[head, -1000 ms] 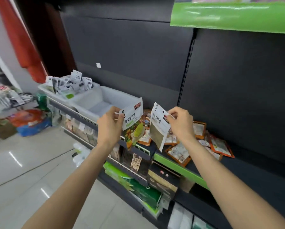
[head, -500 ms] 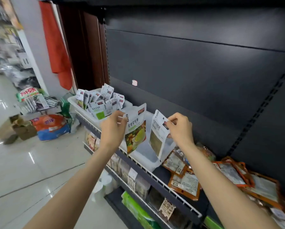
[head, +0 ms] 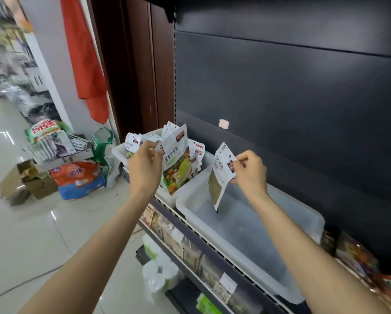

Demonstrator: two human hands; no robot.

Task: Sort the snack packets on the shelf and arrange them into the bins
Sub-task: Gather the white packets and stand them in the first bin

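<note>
Both arms are stretched out toward the shelf [head: 203, 243], wrists bent slightly. The left hand [head: 144, 165] has its grip pinched on the upper edge of a fruit-print snack packet [head: 176, 164], holding it upright over the far-left bin [head: 167, 198], which is already stuffed with similar packets. The right hand [head: 250, 172] pinches the top of a white packet [head: 220, 175], dangling it tilted over the near bin [head: 253, 230] just right of the full one. Orange packets [head: 357, 252] lie on the shelf further right.
</note>
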